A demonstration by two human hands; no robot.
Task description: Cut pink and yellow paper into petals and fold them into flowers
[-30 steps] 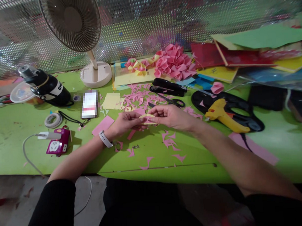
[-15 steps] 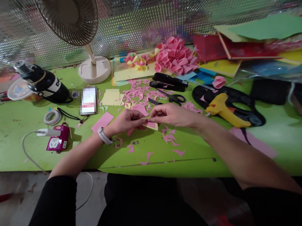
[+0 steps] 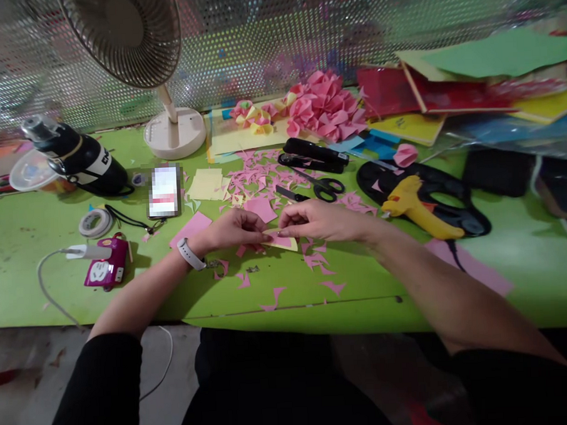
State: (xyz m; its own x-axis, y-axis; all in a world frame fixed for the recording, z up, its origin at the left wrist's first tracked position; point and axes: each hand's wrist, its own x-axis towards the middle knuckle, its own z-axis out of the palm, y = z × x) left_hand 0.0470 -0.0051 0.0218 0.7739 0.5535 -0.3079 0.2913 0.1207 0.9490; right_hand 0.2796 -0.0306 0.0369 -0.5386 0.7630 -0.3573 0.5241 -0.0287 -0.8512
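Note:
Between my two hands is a small piece of paper (image 3: 285, 242), pink in the middle with pale yellow along its edge. My left hand (image 3: 240, 229) pinches its left end between thumb and fingers. At the other end, my right hand (image 3: 307, 221) pinches its upper edge. Fingers cover part of the paper. Just beyond them lie a pink paper square (image 3: 260, 210), black scissors (image 3: 327, 188) and a heap of pink paper scraps (image 3: 254, 176). A larger pink sheet (image 3: 193, 228) lies beside my left wrist.
Behind the scissors is a black stapler (image 3: 315, 155). A yellow glue gun (image 3: 422, 209) rests on a black stand at right. Pink paper flowers (image 3: 323, 107) are piled at the back. Left stand a fan (image 3: 174, 132), bottle (image 3: 88, 158), phone (image 3: 164, 191), tape roll (image 3: 96, 222) and purple power socket (image 3: 108, 264).
My hands have drawn slightly apart, and more of the pink and yellow paper shows between them. The whole view has shifted a little.

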